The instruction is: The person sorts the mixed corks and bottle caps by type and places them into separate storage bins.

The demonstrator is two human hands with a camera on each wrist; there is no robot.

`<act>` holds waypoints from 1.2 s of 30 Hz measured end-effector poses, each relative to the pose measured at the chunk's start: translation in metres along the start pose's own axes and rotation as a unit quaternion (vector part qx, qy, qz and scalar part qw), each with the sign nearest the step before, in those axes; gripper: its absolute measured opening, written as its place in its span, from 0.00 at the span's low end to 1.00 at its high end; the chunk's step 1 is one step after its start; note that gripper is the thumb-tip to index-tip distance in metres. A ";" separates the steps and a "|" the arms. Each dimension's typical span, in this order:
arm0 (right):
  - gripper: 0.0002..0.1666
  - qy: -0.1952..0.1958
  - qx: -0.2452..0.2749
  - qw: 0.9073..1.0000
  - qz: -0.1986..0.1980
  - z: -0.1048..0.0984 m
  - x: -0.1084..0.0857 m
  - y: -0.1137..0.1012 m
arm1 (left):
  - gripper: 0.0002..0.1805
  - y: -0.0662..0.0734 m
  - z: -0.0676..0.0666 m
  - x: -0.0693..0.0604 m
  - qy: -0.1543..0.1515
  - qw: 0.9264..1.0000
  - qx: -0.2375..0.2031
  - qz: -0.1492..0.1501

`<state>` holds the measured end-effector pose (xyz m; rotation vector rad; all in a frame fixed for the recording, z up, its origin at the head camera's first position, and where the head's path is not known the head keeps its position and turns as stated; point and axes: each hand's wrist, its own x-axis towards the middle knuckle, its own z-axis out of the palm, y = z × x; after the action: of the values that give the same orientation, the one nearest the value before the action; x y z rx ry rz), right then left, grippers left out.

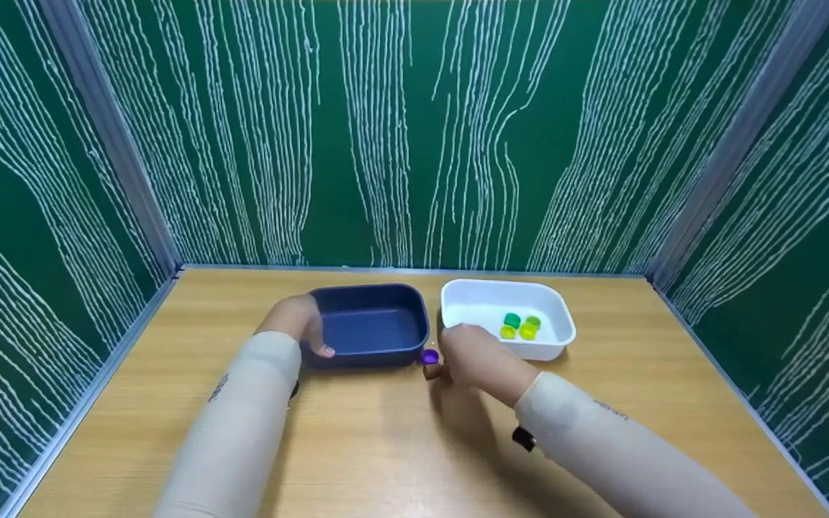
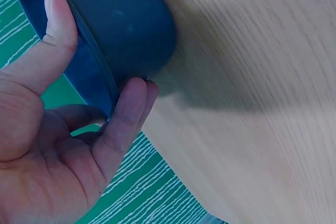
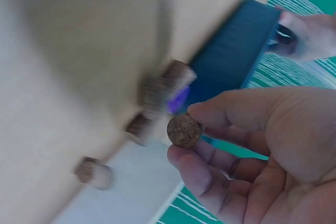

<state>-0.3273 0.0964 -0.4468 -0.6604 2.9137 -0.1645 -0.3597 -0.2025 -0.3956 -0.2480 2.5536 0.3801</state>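
My left hand (image 1: 295, 319) grips the left end of a dark blue tub (image 1: 375, 288). In the left wrist view its thumb lies over the tub's rim and the fingertips touch the outer wall. Between the two tubs, my right hand (image 1: 478, 357) pinches a cork (image 3: 185, 130) between thumb and fingers, its round end facing the camera. Several more corks (image 3: 178, 73) lie on the table around it, blurred in the right wrist view. A small purple cap (image 1: 429, 356) sits by the blue tub's front right corner, with a cork (image 1: 432, 371) just in front.
A white tub (image 1: 562, 327) stands right of the blue one, holding several green and yellow caps (image 1: 527, 332). Both tubs are on a wooden table (image 1: 357, 446). Green walls (image 1: 378, 144) with white wavy lines enclose the back and sides.
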 end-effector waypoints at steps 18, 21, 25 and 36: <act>0.11 0.047 0.069 0.996 -0.032 -0.055 0.053 -0.016 | 0.55 0.001 -0.003 -0.007 -0.006 1.000 -0.015 -0.005; 0.05 0.056 0.098 0.993 -0.034 -0.052 0.061 -0.018 | 0.54 0.001 -0.001 -0.009 -0.003 1.000 -0.025 -0.008; 0.16 0.076 0.124 0.989 -0.031 -0.043 0.074 -0.020 | 0.55 0.002 -0.001 -0.009 -0.005 0.999 -0.030 -0.011; 0.07 0.113 0.121 0.985 -0.041 -0.009 0.103 -0.027 | 0.57 0.002 -0.002 -0.002 -0.020 1.000 0.018 -0.010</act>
<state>-0.4097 0.0282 -0.4471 -0.7636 3.0062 -0.6297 -0.3594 -0.2010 -0.3919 -0.2503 2.5135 0.3288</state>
